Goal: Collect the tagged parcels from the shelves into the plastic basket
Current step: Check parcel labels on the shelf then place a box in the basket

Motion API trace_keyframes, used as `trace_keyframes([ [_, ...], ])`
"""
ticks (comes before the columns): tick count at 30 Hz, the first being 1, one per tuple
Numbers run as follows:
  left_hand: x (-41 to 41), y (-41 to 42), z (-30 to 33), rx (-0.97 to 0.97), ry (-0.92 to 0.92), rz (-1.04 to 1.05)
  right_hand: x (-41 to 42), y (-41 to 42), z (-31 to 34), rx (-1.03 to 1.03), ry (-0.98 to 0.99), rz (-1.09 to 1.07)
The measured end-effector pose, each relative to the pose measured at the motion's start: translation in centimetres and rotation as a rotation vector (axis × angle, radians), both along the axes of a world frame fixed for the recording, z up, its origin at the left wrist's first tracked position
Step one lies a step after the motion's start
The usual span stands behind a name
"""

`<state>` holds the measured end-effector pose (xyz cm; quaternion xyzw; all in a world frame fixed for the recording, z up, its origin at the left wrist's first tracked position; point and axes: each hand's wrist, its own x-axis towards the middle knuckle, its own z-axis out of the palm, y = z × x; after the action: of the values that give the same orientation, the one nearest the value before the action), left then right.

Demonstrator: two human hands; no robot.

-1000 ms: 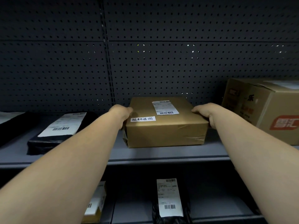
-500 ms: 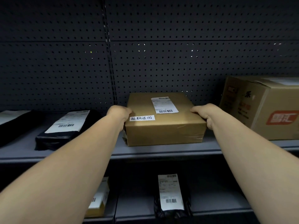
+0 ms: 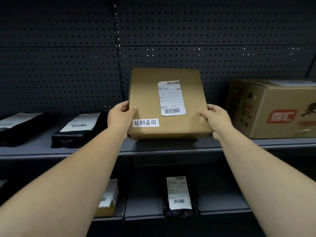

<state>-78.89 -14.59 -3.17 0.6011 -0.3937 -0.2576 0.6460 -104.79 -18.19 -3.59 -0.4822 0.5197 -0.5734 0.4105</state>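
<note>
Nearest the camera, two bare forearms reach up toward the flat brown cardboard parcel [image 3: 166, 103], which serves as the landmark here. Below it, on the lower grey metal shelf [image 3: 145, 208], a small black plastic mailer with a white barcode label [image 3: 179, 199] lies almost straight beneath the parcel, and a small yellowish box with a white label [image 3: 107, 200] sits below and to its left, partly hidden by the left forearm.

The left hand [image 3: 119, 117] grips the parcel's left edge, thumb curled over the top face and fingers behind. The right hand [image 3: 214, 119] grips the right edge likewise, thumb on the face. The parcel is tilted up toward the camera, its lower edge just above the upper grey shelf [image 3: 171, 147]. It carries a white shipping label [image 3: 171, 98] and a white handwritten tag [image 3: 145, 122] near the left thumb.

Left of the parcel lie two black mailers [image 3: 77, 132] [image 3: 20, 127]; right of it stands a large printed brown carton [image 3: 273, 108]. Behind it rises dark perforated backing [image 3: 205, 31].
</note>
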Motion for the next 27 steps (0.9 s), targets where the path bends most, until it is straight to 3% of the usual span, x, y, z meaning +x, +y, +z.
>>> trace_keyframes([
  [27, 2.9, 6.3, -1.9, -0.190, 0.089, -0.138, 3.1, 7.6, -1.7, -0.231, -0.113, -0.121],
])
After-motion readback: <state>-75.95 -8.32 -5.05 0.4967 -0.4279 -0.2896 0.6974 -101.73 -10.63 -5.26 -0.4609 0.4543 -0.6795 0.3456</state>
